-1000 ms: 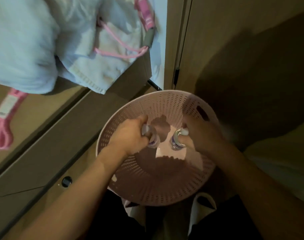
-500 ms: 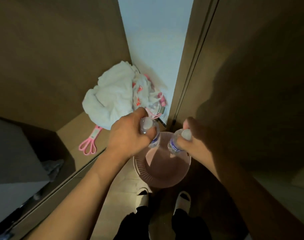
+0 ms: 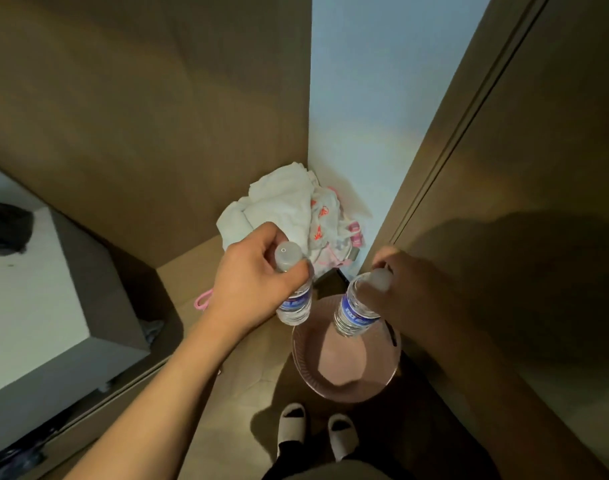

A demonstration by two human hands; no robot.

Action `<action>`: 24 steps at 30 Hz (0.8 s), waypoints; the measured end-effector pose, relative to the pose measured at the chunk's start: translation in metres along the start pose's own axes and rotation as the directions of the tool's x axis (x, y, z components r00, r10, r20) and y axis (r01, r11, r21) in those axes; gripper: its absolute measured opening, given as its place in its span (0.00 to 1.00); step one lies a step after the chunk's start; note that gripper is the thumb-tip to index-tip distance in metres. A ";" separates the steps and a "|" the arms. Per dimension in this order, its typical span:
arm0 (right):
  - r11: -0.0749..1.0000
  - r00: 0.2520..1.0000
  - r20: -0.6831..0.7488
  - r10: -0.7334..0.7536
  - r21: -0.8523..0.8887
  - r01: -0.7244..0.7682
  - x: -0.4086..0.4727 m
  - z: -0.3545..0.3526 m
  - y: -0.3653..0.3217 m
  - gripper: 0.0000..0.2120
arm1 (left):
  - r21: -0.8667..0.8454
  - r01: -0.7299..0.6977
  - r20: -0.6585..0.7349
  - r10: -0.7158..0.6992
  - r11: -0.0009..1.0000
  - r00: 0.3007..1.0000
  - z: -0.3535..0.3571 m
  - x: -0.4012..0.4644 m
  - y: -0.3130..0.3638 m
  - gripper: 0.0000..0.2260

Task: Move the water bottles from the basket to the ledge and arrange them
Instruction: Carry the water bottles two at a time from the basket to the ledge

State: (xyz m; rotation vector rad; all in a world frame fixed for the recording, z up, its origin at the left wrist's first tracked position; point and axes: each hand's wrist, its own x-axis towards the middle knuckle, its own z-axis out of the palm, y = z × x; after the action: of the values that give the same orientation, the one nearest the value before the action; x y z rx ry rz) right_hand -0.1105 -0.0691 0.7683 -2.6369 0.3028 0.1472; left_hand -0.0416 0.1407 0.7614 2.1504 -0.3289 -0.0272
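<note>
Each hand holds a small clear water bottle with a blue label and a white cap. My left hand point(image 3: 251, 282) grips the neck of the left bottle point(image 3: 294, 306), which hangs upright. My right hand point(image 3: 403, 289) grips the right bottle point(image 3: 353, 315) near its cap, and this bottle tilts slightly. Both bottles hang above the round pink perforated basket point(image 3: 348, 386) on the floor below. No bottle shows inside the basket. The wooden ledge point(image 3: 188, 275) lies to the left of my left hand.
A heap of white cloth point(image 3: 279, 209) with pink straps fills the ledge's far corner. A pink loop point(image 3: 202, 301) lies on the ledge. A grey box-like unit point(image 3: 53, 306) stands at the left. A wooden door panel point(image 3: 521, 202) rises at the right. Two slippered feet point(image 3: 317, 431) stand before the basket.
Both hands have lifted their bottles up out of the basket. The view has risen, so the basket now lies far below on the floor.
</note>
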 end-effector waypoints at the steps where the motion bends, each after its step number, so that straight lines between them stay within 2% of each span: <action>1: 0.999 0.999 0.000 -0.036 -0.011 0.036 -0.001 0.000 -0.005 0.13 | 0.003 0.005 -0.019 -0.005 1.000 1.000 -0.006 -0.004 -0.001 0.12; 6: 0.963 0.964 -0.061 -0.259 -0.097 0.252 0.002 0.009 -0.038 0.12 | -0.027 0.090 -0.195 -0.094 0.996 0.976 -0.037 -0.040 -0.005 0.12; 9: 0.929 0.931 0.108 -0.350 -0.086 0.360 0.007 0.016 -0.063 0.13 | -0.061 0.159 -0.334 -0.170 0.985 0.927 -0.054 -0.071 -0.009 0.11; 11: 0.888 0.886 0.150 -0.439 -0.075 0.453 0.006 0.026 -0.080 0.13 | -0.071 0.208 -0.418 -0.219 0.975 0.882 -0.067 -0.094 -0.013 0.11; 17: 0.753 0.727 0.274 -0.630 -0.012 0.658 -0.015 0.066 -0.164 0.11 | -0.092 0.373 -0.623 -0.346 0.923 0.702 -0.122 -0.176 -0.038 0.11; 24: 0.542 0.489 0.410 -0.770 0.016 0.840 -0.072 0.131 -0.294 0.10 | -0.161 0.506 -0.817 -0.401 0.848 0.413 -0.202 -0.289 -0.079 0.11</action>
State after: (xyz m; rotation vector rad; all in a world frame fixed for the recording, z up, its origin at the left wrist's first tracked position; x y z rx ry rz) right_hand -0.1166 0.2593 0.7967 -2.5423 -1.1619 0.3573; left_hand -0.2734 0.4176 0.7812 2.0266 0.8641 0.7167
